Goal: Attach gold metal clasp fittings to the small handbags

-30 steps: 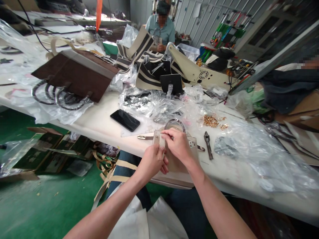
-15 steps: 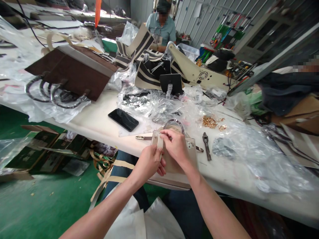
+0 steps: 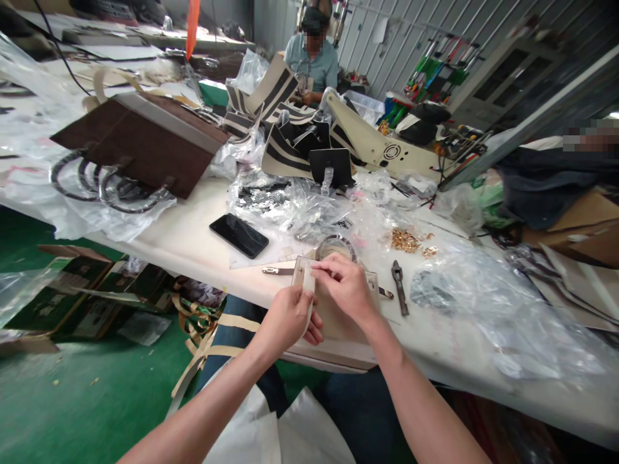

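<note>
A beige handbag (image 3: 338, 325) lies at the table's front edge, its wrapped dark handle (image 3: 338, 241) pointing away from me. My left hand (image 3: 289, 319) is closed on a pale flat strip (image 3: 308, 278) at the bag's left side. At the strip's upper end, the thumb and forefinger of my right hand (image 3: 345, 283) are pinched together; whether something small sits between them is hidden. A brown strap end with a metal tip (image 3: 278, 271) sticks out on the left, another strap end (image 3: 387, 293) on the right. A dark metal hand tool (image 3: 400, 288) lies right of the bag.
A black phone (image 3: 239, 235) lies beyond my left hand. Gold-coloured fittings (image 3: 405, 240) and clear plastic bags (image 3: 483, 309) are on the right. A dark brown bag (image 3: 140, 138) stands at the left, striped pieces (image 3: 290, 151) at the back. A person (image 3: 312, 61) sits across.
My right hand has shifted slightly right and its fingertips have drawn a little away from the strip's top. The left hand keeps its hold on the strip.
</note>
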Demonstrator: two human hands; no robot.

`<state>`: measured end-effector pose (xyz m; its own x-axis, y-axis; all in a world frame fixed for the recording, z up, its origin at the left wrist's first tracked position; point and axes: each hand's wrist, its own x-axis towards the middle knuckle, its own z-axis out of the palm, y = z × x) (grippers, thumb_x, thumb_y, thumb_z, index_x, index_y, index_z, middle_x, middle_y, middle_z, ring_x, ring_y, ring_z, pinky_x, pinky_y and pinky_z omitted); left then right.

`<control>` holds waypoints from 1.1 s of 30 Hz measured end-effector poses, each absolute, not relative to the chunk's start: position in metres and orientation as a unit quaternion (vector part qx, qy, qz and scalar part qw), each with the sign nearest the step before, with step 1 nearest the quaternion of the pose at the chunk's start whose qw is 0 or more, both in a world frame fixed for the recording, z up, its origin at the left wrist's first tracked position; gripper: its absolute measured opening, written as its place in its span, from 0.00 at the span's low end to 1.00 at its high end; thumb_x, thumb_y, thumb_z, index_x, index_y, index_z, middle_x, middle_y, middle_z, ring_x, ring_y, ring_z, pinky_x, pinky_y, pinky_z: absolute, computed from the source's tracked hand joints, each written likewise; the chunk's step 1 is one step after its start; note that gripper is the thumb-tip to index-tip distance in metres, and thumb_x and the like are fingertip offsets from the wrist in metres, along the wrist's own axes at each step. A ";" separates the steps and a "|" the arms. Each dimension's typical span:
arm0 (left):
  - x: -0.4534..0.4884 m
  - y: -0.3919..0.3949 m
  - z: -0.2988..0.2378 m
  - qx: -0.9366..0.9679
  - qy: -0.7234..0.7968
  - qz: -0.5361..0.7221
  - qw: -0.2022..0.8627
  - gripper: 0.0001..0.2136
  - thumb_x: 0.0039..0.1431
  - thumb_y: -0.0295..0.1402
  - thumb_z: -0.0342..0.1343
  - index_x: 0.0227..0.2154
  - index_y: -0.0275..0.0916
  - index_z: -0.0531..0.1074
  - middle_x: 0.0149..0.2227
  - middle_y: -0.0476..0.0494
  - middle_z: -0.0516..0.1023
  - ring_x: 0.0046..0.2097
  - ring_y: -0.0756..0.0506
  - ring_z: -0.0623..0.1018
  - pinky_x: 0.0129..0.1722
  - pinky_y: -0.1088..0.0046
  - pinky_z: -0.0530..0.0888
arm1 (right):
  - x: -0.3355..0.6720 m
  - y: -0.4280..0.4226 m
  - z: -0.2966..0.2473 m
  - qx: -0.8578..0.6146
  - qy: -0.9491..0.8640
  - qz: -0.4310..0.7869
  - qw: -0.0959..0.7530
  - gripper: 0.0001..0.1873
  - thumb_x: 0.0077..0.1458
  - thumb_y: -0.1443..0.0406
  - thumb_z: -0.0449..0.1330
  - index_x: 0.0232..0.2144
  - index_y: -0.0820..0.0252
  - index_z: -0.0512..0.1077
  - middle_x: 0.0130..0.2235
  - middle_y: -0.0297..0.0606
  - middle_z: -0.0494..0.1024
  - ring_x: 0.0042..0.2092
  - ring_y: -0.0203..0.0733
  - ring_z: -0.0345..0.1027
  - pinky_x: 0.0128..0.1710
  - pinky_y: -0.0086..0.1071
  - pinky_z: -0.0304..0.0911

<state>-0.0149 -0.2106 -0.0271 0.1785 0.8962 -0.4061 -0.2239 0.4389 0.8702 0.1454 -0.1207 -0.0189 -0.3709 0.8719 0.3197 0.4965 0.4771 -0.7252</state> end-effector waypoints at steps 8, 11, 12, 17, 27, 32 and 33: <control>-0.011 -0.217 -0.026 0.354 0.497 0.378 0.696 0.24 0.74 0.59 0.54 0.41 0.40 0.68 0.24 0.43 0.80 0.20 0.42 0.81 0.20 0.69 0.79 | 0.148 -0.115 -0.010 -0.388 -0.842 0.248 0.282 0.09 0.69 0.66 0.69 0.41 0.50 0.91 0.41 0.39 0.84 0.42 0.47 0.79 0.46 0.41 0.74; -0.012 -0.220 -0.026 0.353 0.503 0.371 0.696 0.25 0.73 0.60 0.54 0.41 0.40 0.69 0.24 0.44 0.80 0.19 0.42 0.80 0.19 0.70 0.77 | 0.147 -0.111 -0.005 -0.376 -0.852 0.250 0.266 0.10 0.68 0.69 0.69 0.38 0.51 0.90 0.39 0.38 0.83 0.40 0.46 0.79 0.43 0.40 0.72; -0.012 -0.220 -0.026 0.355 0.503 0.370 0.696 0.25 0.73 0.60 0.54 0.41 0.40 0.69 0.24 0.44 0.80 0.19 0.42 0.80 0.18 0.70 0.77 | 0.147 -0.110 -0.004 -0.374 -0.853 0.250 0.263 0.10 0.67 0.69 0.69 0.37 0.51 0.90 0.39 0.38 0.83 0.40 0.46 0.78 0.42 0.40 0.71; -0.015 -0.217 -0.025 0.354 0.496 0.362 0.706 0.21 0.75 0.55 0.53 0.41 0.39 0.69 0.23 0.45 0.80 0.20 0.43 0.80 0.18 0.72 0.77 | 0.147 -0.108 -0.005 -0.358 -0.862 0.243 0.265 0.09 0.67 0.70 0.70 0.35 0.54 0.89 0.37 0.37 0.81 0.37 0.43 0.76 0.40 0.38 0.68; -0.021 -0.215 -0.022 0.331 0.472 0.353 0.737 0.16 0.77 0.49 0.50 0.41 0.40 0.68 0.23 0.46 0.80 0.18 0.44 0.78 0.15 0.73 0.75 | 0.146 -0.103 -0.002 -0.354 -0.873 0.242 0.233 0.13 0.69 0.70 0.68 0.30 0.55 0.85 0.36 0.36 0.80 0.36 0.41 0.75 0.38 0.38 0.66; -0.022 -0.211 -0.015 0.321 0.458 0.348 0.752 0.15 0.79 0.46 0.47 0.42 0.40 0.68 0.22 0.46 0.79 0.17 0.45 0.77 0.15 0.77 0.72 | 0.149 -0.104 -0.003 -0.347 -0.876 0.254 0.219 0.14 0.73 0.69 0.64 0.33 0.56 0.85 0.40 0.38 0.82 0.39 0.42 0.77 0.41 0.38 0.69; -0.023 -0.210 -0.014 0.317 0.455 0.345 0.757 0.15 0.79 0.46 0.47 0.42 0.40 0.68 0.22 0.46 0.79 0.17 0.46 0.77 0.15 0.78 0.71 | 0.149 -0.105 -0.003 -0.347 -0.876 0.256 0.216 0.14 0.73 0.70 0.64 0.34 0.56 0.85 0.41 0.38 0.82 0.40 0.42 0.78 0.42 0.38 0.70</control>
<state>-0.0232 -0.2103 -0.0142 0.3470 0.8110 -0.4710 -0.2340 0.5612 0.7939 0.1489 -0.1045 -0.0028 -0.6651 0.7191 0.2013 0.4979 0.6280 -0.5981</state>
